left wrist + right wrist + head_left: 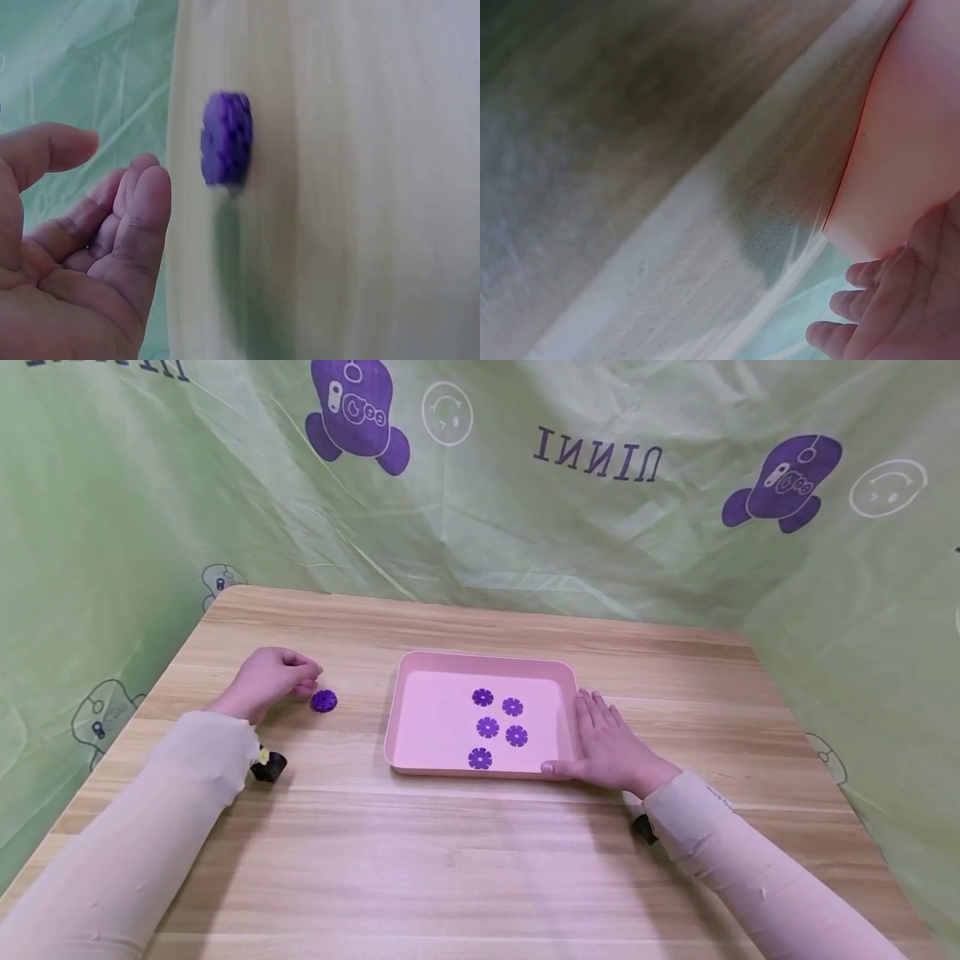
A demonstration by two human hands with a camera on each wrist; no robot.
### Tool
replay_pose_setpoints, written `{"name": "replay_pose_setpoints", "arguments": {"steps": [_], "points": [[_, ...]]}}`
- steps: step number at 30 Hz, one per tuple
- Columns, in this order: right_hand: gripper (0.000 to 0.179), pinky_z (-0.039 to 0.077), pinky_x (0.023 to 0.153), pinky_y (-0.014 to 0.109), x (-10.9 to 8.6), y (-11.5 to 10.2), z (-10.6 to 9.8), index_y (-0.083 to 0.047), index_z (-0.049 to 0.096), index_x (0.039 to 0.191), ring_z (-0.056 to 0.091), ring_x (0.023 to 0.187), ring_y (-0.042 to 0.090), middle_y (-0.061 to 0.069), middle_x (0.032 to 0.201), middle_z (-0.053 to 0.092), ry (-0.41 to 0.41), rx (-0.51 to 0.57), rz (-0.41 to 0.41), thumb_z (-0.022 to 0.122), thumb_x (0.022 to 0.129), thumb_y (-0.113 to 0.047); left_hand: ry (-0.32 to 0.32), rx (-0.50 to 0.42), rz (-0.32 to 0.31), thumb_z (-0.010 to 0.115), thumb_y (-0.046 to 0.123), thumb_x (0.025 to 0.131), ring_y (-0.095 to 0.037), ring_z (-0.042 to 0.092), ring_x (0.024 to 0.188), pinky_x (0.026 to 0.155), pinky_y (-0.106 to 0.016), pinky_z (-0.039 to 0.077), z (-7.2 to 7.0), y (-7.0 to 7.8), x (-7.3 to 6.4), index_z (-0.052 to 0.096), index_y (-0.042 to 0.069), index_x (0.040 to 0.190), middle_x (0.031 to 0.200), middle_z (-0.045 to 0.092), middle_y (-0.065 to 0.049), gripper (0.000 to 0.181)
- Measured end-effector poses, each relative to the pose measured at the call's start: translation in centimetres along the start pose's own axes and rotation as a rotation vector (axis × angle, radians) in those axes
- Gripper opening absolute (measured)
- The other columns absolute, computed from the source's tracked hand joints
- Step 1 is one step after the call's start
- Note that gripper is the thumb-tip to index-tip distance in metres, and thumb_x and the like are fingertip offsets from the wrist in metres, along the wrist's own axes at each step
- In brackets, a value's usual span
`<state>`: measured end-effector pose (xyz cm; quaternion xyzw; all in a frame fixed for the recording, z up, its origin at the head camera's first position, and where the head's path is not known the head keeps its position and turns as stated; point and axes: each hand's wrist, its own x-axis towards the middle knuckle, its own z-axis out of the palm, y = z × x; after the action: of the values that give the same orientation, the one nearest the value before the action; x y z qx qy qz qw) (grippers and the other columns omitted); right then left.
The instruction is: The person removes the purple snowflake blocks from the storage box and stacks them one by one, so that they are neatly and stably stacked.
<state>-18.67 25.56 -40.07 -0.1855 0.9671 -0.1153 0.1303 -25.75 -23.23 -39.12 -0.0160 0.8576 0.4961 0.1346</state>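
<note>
A small stack of purple notched plastic discs (324, 701) stands on the table at the left; in the left wrist view the purple stack (226, 139) looks slightly blurred. My left hand (272, 678) is just beside it, thumb and fingers apart with nothing between them. To the right of the stack is a pink tray (435, 768) with several purple notched discs (487, 727) lying flat and spread in its middle and right part. At the tray's right side my right hand (611, 745) rests against the rim, fingers straight and thumb along the front corner.
The wood-grain table (450, 877) holds everything. A green printed curtain (525, 543) hangs close behind it and along both sides. Dark wrist devices show under both sleeves, such as the black piece (270, 767) at the left.
</note>
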Motion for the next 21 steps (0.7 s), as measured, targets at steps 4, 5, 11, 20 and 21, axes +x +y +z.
{"name": "replay_pose_setpoints", "arguments": {"steps": [4, 5, 11, 20, 21], "points": [[0.126, 0.006, 0.122, 0.061, 0.0, 0.0, 0.0, 0.019, 0.007, 0.155, 0.004, 0.151, 0.053, 0.038, 0.163, 0.006, 0.000, -0.005, -0.003, 0.066, 0.088, -0.070, 0.002, -0.013, 0.013, 0.059, 0.016, 0.104, -0.007, 0.068, 0.080, 0.079, -0.023, 0.058, 0.7, 1.1, 0.0, 0.053, -0.020, 0.130, 0.111, 0.068, -0.024, 0.045], [0.126, 0.006, 0.122, 0.062, 0.0, 0.0, 0.0, 0.019, 0.007, 0.155, 0.004, 0.151, 0.053, 0.038, 0.163, 0.006, 0.001, -0.004, -0.004, 0.066, 0.088, -0.070, -0.003, -0.017, 0.014, 0.059, 0.017, 0.104, -0.008, 0.068, 0.081, 0.080, -0.023, 0.058, 1.0, 1.4, 0.0, 0.052, -0.021, 0.131, 0.113, 0.068, -0.026, 0.046], [0.126, 0.007, 0.122, 0.062, 0.0, 0.0, 0.0, 0.019, 0.007, 0.155, 0.005, 0.151, 0.053, 0.038, 0.163, 0.006, 0.003, -0.003, -0.003, 0.066, 0.088, -0.070, -0.054, 0.024, 0.036, 0.059, 0.021, 0.104, -0.029, 0.071, 0.099, 0.092, -0.037, 0.057, 2.9, 3.6, 0.1, 0.054, -0.018, 0.132, 0.125, 0.063, -0.032, 0.048], [0.125, 0.006, 0.122, 0.062, -0.1, 0.0, 0.0, 0.019, 0.008, 0.155, 0.004, 0.151, 0.053, 0.038, 0.163, 0.007, 0.010, 0.006, -0.001, 0.066, 0.088, -0.070, -0.147, 0.144, 0.186, 0.065, 0.015, 0.099, -0.033, 0.071, 0.097, 0.090, -0.043, 0.057, 7.2, 7.0, 0.4, 0.065, -0.011, 0.123, 0.112, 0.070, -0.023, 0.035], [0.125, 0.006, 0.122, 0.062, -0.1, 0.0, 0.1, 0.019, 0.008, 0.155, 0.004, 0.151, 0.053, 0.038, 0.163, 0.007, 0.010, 0.007, 0.000, 0.066, 0.088, -0.070, -0.174, 0.150, 0.201, 0.066, 0.014, 0.098, -0.032, 0.070, 0.095, 0.087, -0.040, 0.058, 7.7, 7.3, 0.4, 0.065, -0.011, 0.122, 0.110, 0.070, -0.021, 0.034]]}}
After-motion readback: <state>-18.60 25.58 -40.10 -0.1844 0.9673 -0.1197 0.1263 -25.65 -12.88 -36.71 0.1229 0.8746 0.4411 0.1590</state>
